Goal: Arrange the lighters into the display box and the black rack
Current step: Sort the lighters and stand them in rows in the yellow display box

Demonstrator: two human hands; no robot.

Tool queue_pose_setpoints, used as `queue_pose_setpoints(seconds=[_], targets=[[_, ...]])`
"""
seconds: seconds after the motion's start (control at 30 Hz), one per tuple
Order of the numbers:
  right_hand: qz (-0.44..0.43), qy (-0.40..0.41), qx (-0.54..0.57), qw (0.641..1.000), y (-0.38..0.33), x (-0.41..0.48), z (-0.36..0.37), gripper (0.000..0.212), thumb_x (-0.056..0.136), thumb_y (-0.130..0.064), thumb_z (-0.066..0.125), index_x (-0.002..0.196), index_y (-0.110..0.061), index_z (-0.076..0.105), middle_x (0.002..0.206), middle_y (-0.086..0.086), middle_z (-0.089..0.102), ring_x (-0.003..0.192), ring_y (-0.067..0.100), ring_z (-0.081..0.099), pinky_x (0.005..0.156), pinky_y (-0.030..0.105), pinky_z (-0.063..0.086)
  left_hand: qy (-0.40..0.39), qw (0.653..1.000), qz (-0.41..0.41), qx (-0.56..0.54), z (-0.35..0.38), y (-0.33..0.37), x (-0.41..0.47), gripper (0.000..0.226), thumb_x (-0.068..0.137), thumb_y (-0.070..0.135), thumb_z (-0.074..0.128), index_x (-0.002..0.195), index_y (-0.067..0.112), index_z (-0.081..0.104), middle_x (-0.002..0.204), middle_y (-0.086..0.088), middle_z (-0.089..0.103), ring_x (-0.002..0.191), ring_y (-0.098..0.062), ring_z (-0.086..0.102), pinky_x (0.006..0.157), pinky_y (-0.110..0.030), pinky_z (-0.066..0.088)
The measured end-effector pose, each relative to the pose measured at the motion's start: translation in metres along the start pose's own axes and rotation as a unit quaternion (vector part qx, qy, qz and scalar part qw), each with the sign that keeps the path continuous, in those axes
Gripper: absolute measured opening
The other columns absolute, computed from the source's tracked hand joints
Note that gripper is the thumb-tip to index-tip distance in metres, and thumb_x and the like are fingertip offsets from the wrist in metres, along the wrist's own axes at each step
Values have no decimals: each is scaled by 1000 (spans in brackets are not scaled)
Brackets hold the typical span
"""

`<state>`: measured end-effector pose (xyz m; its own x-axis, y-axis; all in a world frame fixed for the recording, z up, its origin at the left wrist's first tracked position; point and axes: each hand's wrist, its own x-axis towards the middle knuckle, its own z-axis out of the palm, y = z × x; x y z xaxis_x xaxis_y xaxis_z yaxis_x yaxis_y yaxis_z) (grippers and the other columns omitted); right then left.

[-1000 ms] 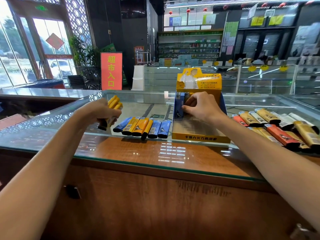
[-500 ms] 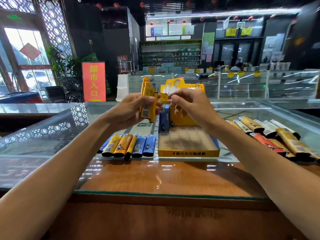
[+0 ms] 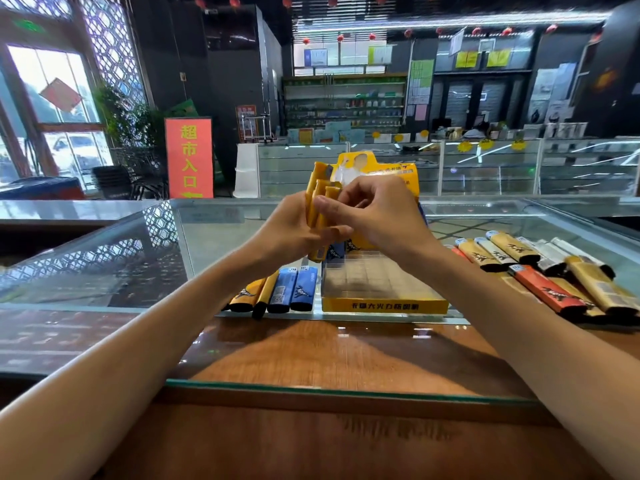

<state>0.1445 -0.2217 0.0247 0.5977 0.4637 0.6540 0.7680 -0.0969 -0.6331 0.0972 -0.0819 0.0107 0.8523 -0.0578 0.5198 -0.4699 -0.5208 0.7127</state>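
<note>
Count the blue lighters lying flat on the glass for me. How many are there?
2. One blue lighter lies right beside the yellow display box, and the other blue lighter lies just left of it. The left forearm may hide more.

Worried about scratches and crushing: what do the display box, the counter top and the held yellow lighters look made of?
The display box looks like printed cardboard, matte yellow with flat folded walls. The counter top is glass: glossy reflections, greenish edge, wood beneath. The yellow lighters seem smooth plastic, slightly shiny.
</note>
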Motion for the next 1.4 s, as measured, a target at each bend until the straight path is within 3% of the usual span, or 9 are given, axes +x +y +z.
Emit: queue_pose_setpoints(seconds=[0.17, 0.27, 0.37, 0.67, 0.8, 1.0, 1.1, 1.2, 1.4], targets=[[21, 9, -35, 999, -1, 4, -1, 28, 78, -32, 74, 69, -8, 65, 70, 6, 67, 66, 17, 62, 62, 32, 51, 3, 999, 31, 16, 3, 4, -1, 11, 81, 12, 70, 85, 7, 60, 55, 12, 60, 48, 0, 56, 46, -11, 42], [22, 17, -16, 999, 0, 3, -1, 25, 78, -25, 75, 69, -4, 66, 63, 4, 65, 55, 6, 59, 51, 21, 47, -7, 999, 29, 18, 1, 7, -2, 26, 82, 27, 63, 84, 2, 58, 53, 9, 55, 46, -6, 51, 43, -17, 42], [46, -5, 64, 997, 4, 4, -4, 18, 81, -13, 72, 77, 3, 66, 65, 5, 66, 53, 3, 63, 52, 17, 50, -27, 999, 31, 1, -3, 5, -3, 18, 93, 13, 50, 76, 14, 54, 55, 14, 56, 51, 2, 52, 49, -11, 42], [92, -49, 178, 979, 14, 11, -20, 11, 87, -10, 63, 87, 2, 65, 80, 10, 67, 66, 11, 64, 62, 18, 55, 7, 988, -92, -125, -12, -1, -1, 35, 98, 29, 40, 90, 0, 58, 67, 1, 66, 60, -9, 65, 54, -20, 51], [103, -13, 93, 990, 29, 16, -39, 19, 87, -14, 64, 100, -1, 63, 87, 6, 68, 70, 10, 64, 60, 17, 53, 44, 981, -126, -143, -22, -7, -4, 22, 97, 26, 45, 89, 8, 54, 75, -4, 59, 66, -10, 61, 63, -23, 53], [83, -10, -41, 996, 46, 15, -34, 13, 85, -14, 66, 97, -7, 64, 85, 5, 67, 71, 9, 63, 62, 16, 53, 52, 978, -134, -148, -23, -7, -8, 21, 96, 27, 46, 90, 8, 54, 74, -3, 60, 63, -7, 61, 61, -19, 54], [32, 0, -155, 987, 50, 14, -27, 18, 85, -19, 68, 97, -7, 68, 95, 9, 68, 87, 19, 63, 79, 32, 53, 51, 978, -138, -148, -22, -7, -8, 23, 96, 28, 46, 94, 6, 54, 75, -4, 60, 63, -8, 61, 61, -18, 53], [17, -7, -164, 986, 50, 12, -23, 19, 85, -16, 68, 98, -3, 69, 98, 12, 69, 92, 24, 63, 85, 38, 52, 53, 973, -152, -166, -22, -8, -8, 25, 97, 28, 46, 99, 4, 53, 76, -4, 61, 64, -8, 62, 61, -19, 54], [-10, -22, -201, 979, 52, 10, -14, 16, 85, -11, 67, 98, -1, 68, 93, 8, 67, 78, 10, 56, 61, 1, 38, 40, 964, -165, -204, -22, -9, -8, 29, 97, 33, 44, 99, 6, 55, 73, -2, 64, 67, -11, 62, 66, -23, 55]])
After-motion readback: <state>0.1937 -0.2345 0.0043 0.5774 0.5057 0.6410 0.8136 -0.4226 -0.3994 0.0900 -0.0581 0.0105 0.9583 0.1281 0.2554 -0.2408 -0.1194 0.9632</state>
